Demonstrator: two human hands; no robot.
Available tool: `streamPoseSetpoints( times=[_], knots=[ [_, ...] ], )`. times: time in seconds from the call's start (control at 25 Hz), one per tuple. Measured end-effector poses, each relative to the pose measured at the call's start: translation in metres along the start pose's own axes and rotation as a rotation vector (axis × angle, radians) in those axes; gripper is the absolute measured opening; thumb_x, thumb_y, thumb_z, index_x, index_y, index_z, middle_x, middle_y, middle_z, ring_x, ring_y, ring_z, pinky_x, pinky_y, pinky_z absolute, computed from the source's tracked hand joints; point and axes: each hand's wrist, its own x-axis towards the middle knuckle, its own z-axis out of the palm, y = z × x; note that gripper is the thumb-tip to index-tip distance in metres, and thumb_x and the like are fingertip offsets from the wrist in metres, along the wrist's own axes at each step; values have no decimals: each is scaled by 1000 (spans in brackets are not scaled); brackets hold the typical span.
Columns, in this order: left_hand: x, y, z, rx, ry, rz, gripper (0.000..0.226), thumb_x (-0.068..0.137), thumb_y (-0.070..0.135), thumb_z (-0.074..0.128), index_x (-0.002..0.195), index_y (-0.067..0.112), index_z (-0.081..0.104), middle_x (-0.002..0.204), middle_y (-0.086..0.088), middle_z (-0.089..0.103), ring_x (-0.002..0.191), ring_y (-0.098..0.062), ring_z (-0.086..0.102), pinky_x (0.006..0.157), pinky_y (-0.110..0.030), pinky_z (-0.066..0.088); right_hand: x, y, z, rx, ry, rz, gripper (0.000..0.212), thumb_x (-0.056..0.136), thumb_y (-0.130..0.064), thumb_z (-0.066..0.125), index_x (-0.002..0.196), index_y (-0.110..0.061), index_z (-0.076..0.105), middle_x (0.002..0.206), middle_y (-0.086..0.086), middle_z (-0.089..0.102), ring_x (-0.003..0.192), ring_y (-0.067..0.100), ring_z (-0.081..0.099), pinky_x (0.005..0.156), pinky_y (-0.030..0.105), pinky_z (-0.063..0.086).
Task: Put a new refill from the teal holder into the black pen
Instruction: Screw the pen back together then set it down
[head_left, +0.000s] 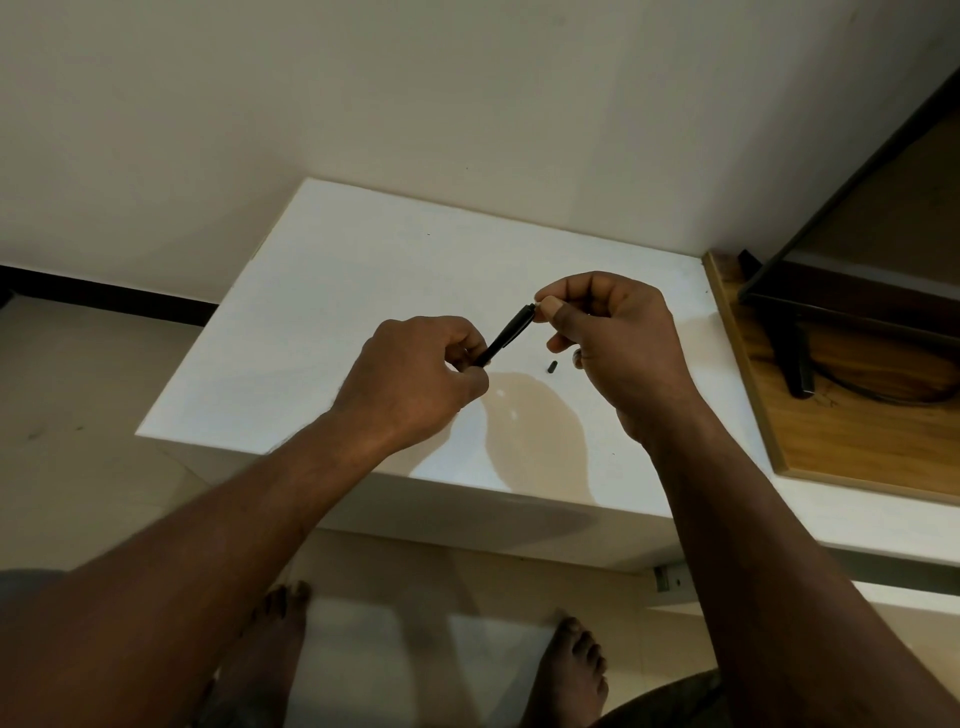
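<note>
Left hand (415, 379): raised above the white table (322, 291), back of the hand toward the camera, fingers curled tight round the near, lower end of the black pen (506, 336)
Left forearm: ran in from the near left, climbing toward the middle of the table
Right hand (618, 338): held a little farther and to the right of the left, knuckles up, thumb and forefinger pinched together at the pen's far, upper tip; the other fingers folded loosely into the palm
What the right pinch held: too small to tell whether it gripped the pen's end itself or a separate part
Black pen: slanted between both hands, near-left end low, far-right end high, clear of the table surface
Small dark piece (551, 365): lay on the table just below the right hand, apart from the pen
Teal holder: not visible in this view
Wooden board (852, 441): at the right, beside the table, with a black stand (795, 358) on it
Bare feet: on the floor at the near edge
</note>
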Motion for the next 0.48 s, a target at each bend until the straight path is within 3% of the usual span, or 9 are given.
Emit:
streamPoseSetpoints(
  times=[0.48],
  knots=[
    [1,-2,-1,65,2,36,19,84,33,73,103,32,76,91,13,77,80,-4,68,76,-26,54,-1,0,1,-110,-14,-54,10,98,-16,68,94,-21,76,90,-3,79,69,6,74,58,19,49]
  ],
)
